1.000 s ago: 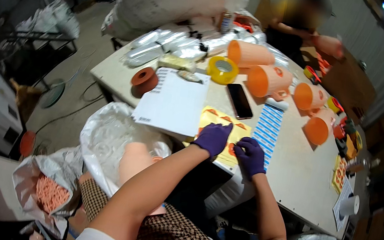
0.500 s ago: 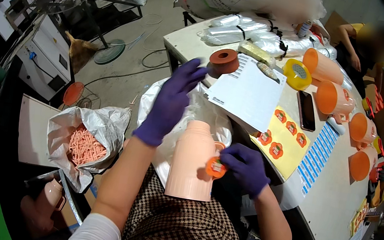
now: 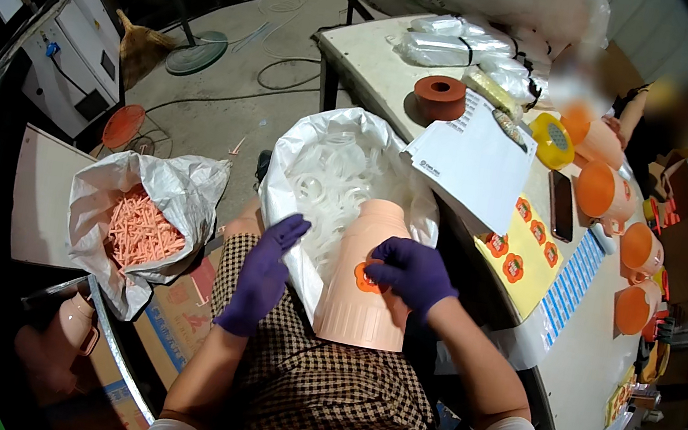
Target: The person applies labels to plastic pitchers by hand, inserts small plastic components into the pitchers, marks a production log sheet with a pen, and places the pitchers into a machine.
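A peach plastic jug body (image 3: 364, 320) stands on my lap, its narrow neck pointing away from me. On its side lies an orange flower-shaped sticker (image 3: 364, 281), which the gloved fingers of my right hand (image 3: 417, 275) pinch and press at its edge. The purple-gloved left hand (image 3: 260, 278) is held to the left of the jug, fingers stretched out, holding nothing. Just beyond the jug is a white sack (image 3: 282, 166) full of clear plastic rings. A yellow sheet of the same stickers (image 3: 530, 283) lies on the table to the right.
On the table (image 3: 572, 383) are paper sheets (image 3: 475, 159), a brown tape roll (image 3: 440, 98), yellow tape (image 3: 552, 141), a phone (image 3: 561, 206) and several peach jug bodies (image 3: 606, 192). A sack of peach sticks (image 3: 194, 179) stands at the left. Another person (image 3: 635, 112) is at the far right.
My right hand has brought the sticker onto the jug's side. My left hand has come down and nearer. The view has shifted, and more of the sack of rings shows.
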Available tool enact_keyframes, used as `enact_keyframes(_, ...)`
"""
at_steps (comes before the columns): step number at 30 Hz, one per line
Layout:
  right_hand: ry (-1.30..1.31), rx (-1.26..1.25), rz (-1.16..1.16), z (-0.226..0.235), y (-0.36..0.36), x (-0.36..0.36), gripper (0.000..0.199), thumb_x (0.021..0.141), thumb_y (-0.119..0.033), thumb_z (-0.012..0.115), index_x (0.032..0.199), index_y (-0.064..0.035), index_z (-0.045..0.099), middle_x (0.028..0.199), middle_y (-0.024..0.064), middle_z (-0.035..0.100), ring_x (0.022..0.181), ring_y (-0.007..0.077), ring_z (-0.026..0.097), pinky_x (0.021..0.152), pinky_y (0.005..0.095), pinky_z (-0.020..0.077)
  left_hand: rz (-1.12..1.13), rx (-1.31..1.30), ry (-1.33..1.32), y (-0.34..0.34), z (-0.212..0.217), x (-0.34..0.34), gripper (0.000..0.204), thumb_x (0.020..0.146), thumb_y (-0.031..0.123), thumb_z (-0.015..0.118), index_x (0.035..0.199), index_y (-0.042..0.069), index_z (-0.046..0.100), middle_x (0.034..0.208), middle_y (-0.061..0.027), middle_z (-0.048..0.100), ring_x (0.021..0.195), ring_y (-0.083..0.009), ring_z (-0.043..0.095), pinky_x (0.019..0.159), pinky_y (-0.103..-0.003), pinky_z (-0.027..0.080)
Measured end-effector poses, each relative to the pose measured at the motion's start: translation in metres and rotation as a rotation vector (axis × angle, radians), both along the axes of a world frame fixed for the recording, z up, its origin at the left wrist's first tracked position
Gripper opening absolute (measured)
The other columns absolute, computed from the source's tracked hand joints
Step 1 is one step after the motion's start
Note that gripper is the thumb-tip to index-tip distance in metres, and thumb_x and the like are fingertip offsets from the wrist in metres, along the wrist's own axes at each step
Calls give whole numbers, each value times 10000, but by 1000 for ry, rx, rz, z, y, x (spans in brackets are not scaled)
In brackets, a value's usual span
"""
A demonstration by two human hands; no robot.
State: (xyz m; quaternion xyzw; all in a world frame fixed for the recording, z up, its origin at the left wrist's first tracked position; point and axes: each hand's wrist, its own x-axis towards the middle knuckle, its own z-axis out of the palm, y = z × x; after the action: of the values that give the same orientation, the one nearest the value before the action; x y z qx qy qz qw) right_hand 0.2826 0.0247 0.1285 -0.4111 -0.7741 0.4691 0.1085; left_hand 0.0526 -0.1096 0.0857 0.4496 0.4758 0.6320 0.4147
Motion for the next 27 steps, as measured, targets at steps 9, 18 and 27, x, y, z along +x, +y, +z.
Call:
enact_keyframes(9,165,480,-177,-51,-15,44,504,890,-271,712,1333,-88,557,1228,182,601,1158,357,566,1036,425,434,-137,44,378,12,4,44,433,914,53,610,1342,10,555,1358,-169,565,1294,-273,528,1087,-342,408)
enact_keyframes(18,99,786,-247,36,49,53,444,920,-236,678,1344,-138,591,896,86,633,767,248,640,710,368,527,-36,56,505,124,16,24,415,940,123,621,1350,80,575,1333,-118,592,1196,-237,591,965,-349,479)
enact_keyframes(27,-461,322,-513,32,309,89,739,952,-698,333,1456,-181,491,1376,240,566,1263,408,553,1063,464,430,-46,179,672,111,43,43,398,878,112,698,1269,70,639,1310,-127,625,1195,-282,604,987,-367,490)
